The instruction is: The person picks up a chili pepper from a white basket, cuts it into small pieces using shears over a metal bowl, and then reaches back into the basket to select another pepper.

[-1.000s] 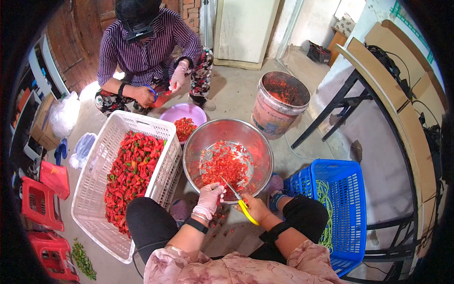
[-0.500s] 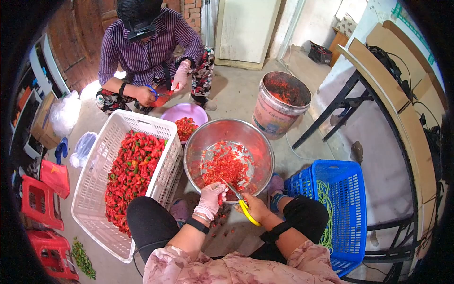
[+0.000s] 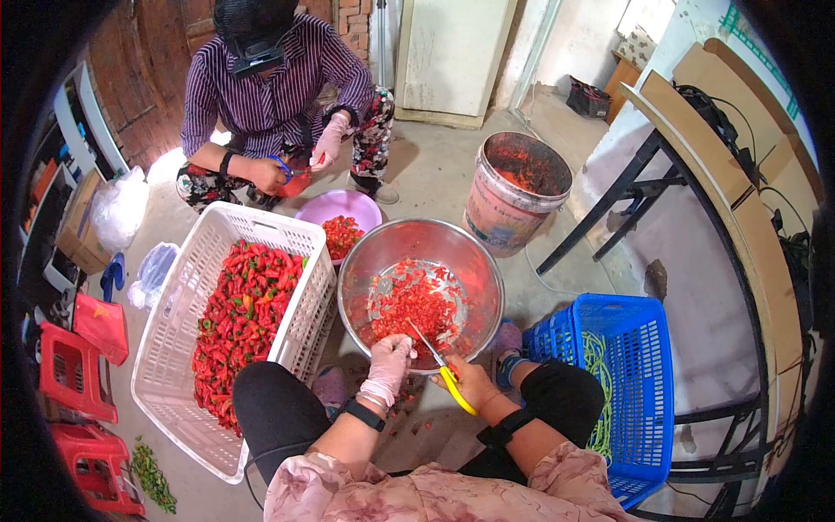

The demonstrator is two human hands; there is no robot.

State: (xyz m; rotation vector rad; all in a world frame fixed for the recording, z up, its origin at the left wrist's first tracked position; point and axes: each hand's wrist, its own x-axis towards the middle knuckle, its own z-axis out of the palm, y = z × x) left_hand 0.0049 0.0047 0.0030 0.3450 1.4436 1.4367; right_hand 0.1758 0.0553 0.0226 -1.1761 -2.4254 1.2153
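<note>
Left hand: (image 3: pixel 389 358) gloved, held over the near rim of the bowl; fingers drawn together, what is pinched between them is too small to tell.
Right hand: (image 3: pixel 470 384) bare, fingers closed round the yellow handles of the scissors (image 3: pixel 455 391).
Scissors: blades pointed up and left, over the bowl, just beside the left hand; whether they are parted cannot be told.
Bowl: (image 3: pixel 489 300) metal, set in front of the knees.
Chopped pepper: (image 3: pixel 407 306) heaped in the bowl, mostly toward the near side; part of the bottom left bare.
White crate: (image 3: pixel 174 326) placed left of the bowl, loaded with whole red peppers (image 3: pixel 239 322), a few green ones mixed in.
Purple basin: (image 3: pixel 358 204) seen behind the white crate, part-filled with chopped pieces.
Bucket: (image 3: pixel 503 216) stood beyond the bowl, right side; inner wall smeared red.
Blue crate: (image 3: pixel 642 374) placed by the right knee; green strands (image 3: pixel 595 370) held inside.
Co-worker: (image 3: pixel 261 104) seated opposite; blue-handled scissors (image 3: pixel 283 170) held in one hand, the other gloved.
</note>
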